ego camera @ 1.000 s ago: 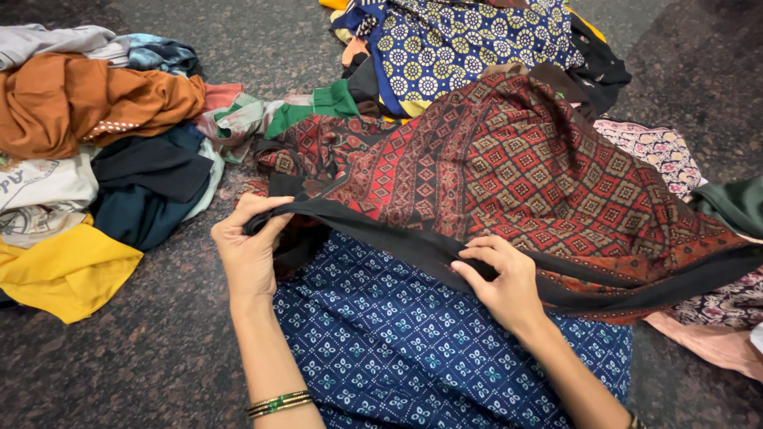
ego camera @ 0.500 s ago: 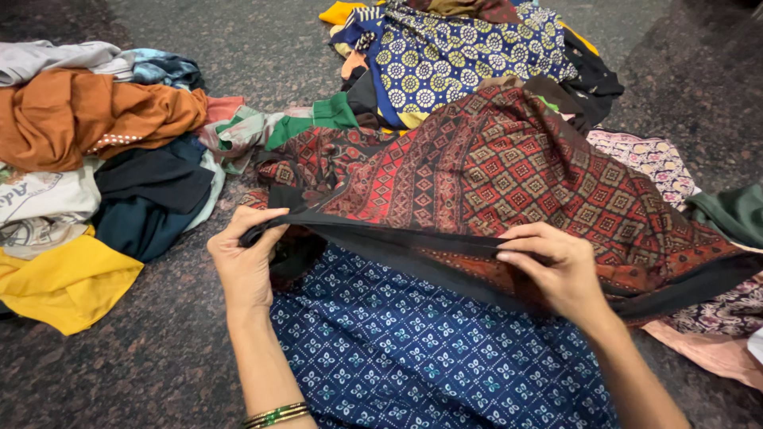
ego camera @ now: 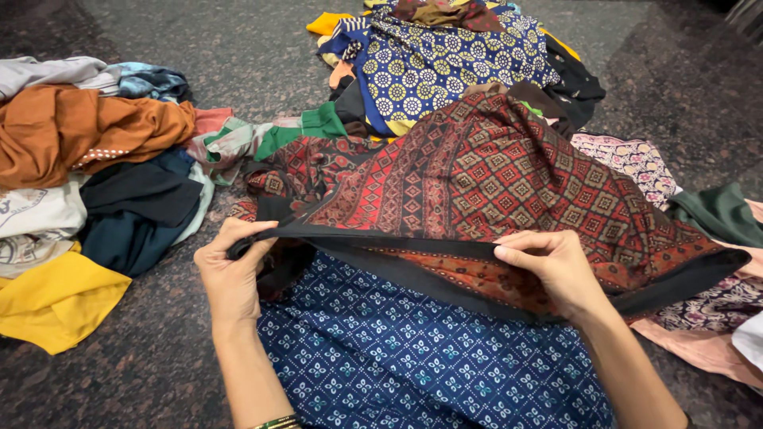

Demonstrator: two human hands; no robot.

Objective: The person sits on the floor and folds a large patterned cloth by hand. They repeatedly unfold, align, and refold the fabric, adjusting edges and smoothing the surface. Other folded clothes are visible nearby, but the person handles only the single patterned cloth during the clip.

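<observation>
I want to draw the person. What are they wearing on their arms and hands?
Both forearms are bare, with no sleeves in view. The left hand has thin bangles, gold and green, on the arm near the bottom edge. The right hand shows no rings, and no gloves are on either hand.

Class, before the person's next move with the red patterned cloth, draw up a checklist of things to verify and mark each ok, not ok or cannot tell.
1. Left hand pinches the black border: ok.
2. Right hand pinches the same border: ok.
3. Border taut between the hands: ok.
4. Red patterned cloth free of the blue dotted cloth behind it: cannot tell.
5. Navy printed cloth underneath lying flat: ok.
</observation>
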